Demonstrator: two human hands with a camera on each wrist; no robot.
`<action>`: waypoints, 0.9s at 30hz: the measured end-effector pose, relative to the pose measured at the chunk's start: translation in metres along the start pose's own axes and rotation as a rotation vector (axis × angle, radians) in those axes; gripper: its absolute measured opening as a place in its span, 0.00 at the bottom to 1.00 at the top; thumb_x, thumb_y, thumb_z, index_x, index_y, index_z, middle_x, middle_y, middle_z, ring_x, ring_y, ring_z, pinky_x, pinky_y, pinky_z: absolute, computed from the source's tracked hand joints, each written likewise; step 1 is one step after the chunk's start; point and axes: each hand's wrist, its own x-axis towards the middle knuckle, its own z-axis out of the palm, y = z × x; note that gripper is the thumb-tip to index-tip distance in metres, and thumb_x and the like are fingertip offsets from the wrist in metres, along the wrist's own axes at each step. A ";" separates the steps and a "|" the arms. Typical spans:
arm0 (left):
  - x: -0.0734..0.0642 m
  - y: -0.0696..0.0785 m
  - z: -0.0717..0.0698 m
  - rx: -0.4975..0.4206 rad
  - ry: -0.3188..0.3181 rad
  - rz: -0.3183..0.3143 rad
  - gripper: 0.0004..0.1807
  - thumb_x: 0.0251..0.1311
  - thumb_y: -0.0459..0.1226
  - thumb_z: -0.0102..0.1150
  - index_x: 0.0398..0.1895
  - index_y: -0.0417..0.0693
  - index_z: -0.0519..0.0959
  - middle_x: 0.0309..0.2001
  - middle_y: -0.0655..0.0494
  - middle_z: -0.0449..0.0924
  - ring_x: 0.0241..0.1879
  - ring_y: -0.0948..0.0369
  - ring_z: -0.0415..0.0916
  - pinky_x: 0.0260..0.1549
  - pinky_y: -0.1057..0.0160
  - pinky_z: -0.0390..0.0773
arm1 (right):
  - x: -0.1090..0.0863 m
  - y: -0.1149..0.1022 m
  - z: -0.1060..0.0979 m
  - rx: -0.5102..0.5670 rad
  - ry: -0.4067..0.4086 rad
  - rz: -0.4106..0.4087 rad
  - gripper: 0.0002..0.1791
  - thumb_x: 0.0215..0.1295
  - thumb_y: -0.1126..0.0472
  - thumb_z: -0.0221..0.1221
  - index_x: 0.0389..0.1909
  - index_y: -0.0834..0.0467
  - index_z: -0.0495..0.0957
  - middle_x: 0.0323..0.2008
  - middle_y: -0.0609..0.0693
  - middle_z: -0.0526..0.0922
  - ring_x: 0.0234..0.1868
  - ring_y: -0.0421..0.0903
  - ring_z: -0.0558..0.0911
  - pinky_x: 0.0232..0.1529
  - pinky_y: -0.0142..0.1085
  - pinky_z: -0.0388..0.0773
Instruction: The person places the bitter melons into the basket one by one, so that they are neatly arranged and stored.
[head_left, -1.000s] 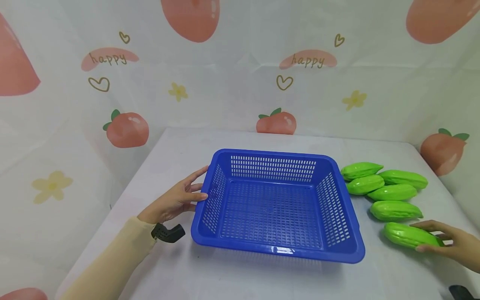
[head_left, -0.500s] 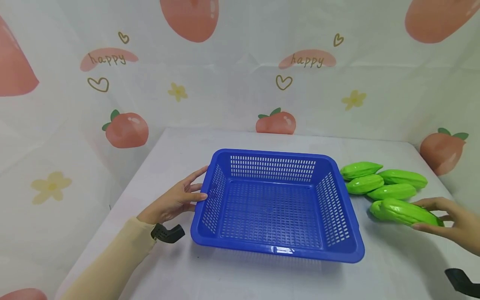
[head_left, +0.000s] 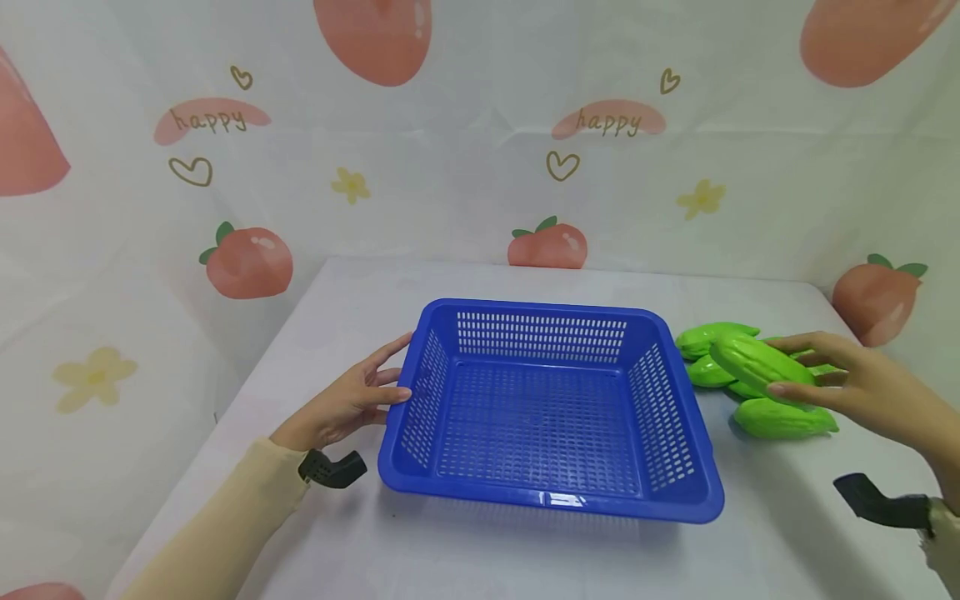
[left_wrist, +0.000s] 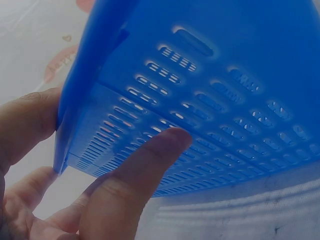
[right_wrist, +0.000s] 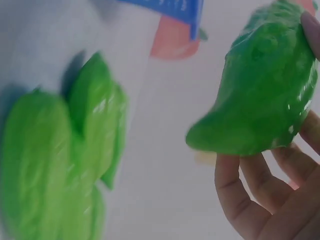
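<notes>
A blue plastic basket (head_left: 540,417) with slotted walls stands on the table. My left hand (head_left: 352,400) holds its left rim, thumb over the edge; the left wrist view shows a finger (left_wrist: 145,170) against the outer slotted wall. My right hand (head_left: 847,379) grips a glossy green bitter melon (head_left: 761,367) between thumb and fingers, raised above the others. In the right wrist view this melon (right_wrist: 265,85) hangs apart from the table. More bitter melons lie right of the basket, including a front one (head_left: 783,419) and a back one (head_left: 701,340); some are partly covered by the held melon.
The white-covered table (head_left: 525,558) extends in front of the basket. A white curtain (head_left: 450,167) printed with peaches closes off the back and sides. Black wrist-camera mounts (head_left: 333,469) show on both wrists.
My right hand has lifted the front bitter melon off the table and carried it up and left, over the others. The left hand and basket have stayed in place.
</notes>
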 end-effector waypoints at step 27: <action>0.002 0.000 -0.002 0.006 -0.014 -0.003 0.49 0.61 0.34 0.62 0.77 0.68 0.43 0.68 0.33 0.61 0.53 0.48 0.79 0.49 0.44 0.80 | 0.078 -0.138 0.038 0.507 -0.286 0.038 0.27 0.67 0.53 0.59 0.63 0.61 0.68 0.52 0.60 0.77 0.49 0.49 0.83 0.43 0.40 0.84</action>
